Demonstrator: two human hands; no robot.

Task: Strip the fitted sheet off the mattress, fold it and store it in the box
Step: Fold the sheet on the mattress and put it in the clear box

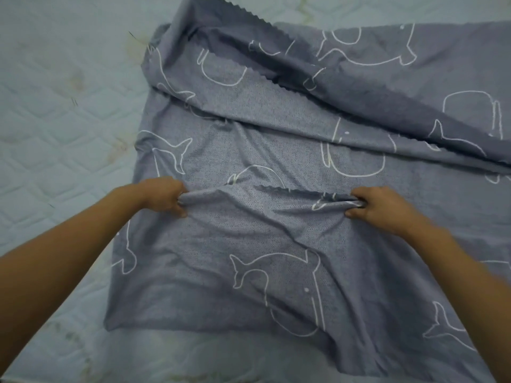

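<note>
the grey sheet [276, 139] with white whale outlines is lying loosely folded on the bare quilted mattress [55, 120], already off its corners. the left hand [163, 196] is gripping a bunched fold near the sheet's left edge, fingers curled round the cloth. the right hand [378, 208] is pinching the same fold further right, lifting a ridge between them.

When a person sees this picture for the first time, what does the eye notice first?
First comes the grey-blue sheet with white whale outlines, lying rumpled and partly folded across the centre and right. Next, at mid-frame, the left hand and the right hand each grip a bunched fold of it. On the left, the pale quilted mattress lies bare, with yellowish stains.
</note>
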